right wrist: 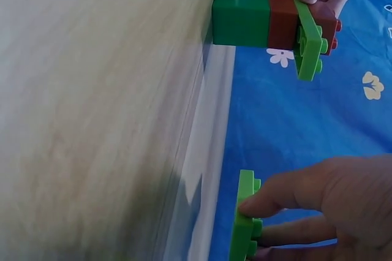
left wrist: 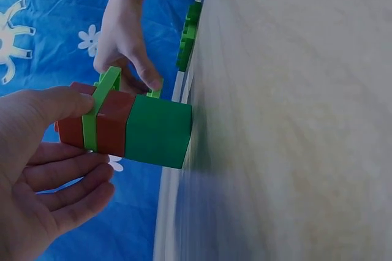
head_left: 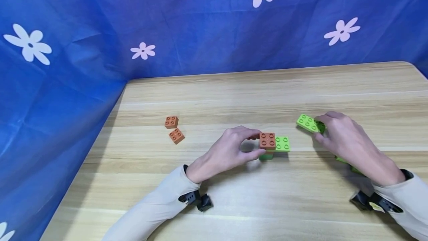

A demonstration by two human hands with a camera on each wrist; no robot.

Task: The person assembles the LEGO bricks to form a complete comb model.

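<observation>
My left hand (head_left: 230,146) pinches a small stack of toy building bricks between thumb and fingers. From the bottom it has a dark green block (left wrist: 159,129), a reddish-brown brick (left wrist: 114,123), a light green plate (head_left: 282,144) jutting out to the right, and a second reddish-brown brick (head_left: 267,140) on top. The stack stands upright on the table. To its right, my right hand (head_left: 347,140) pinches another light green studded plate (head_left: 305,122) by its near end. In the right wrist view that plate appears slightly above the tabletop.
Two loose reddish-brown bricks (head_left: 171,122) lie close together on the left of the wooden table (head_left: 214,103). More light green pieces (head_left: 356,170) lie partly hidden under the right forearm. A blue cloth (head_left: 200,29) with white flowers hangs behind and left.
</observation>
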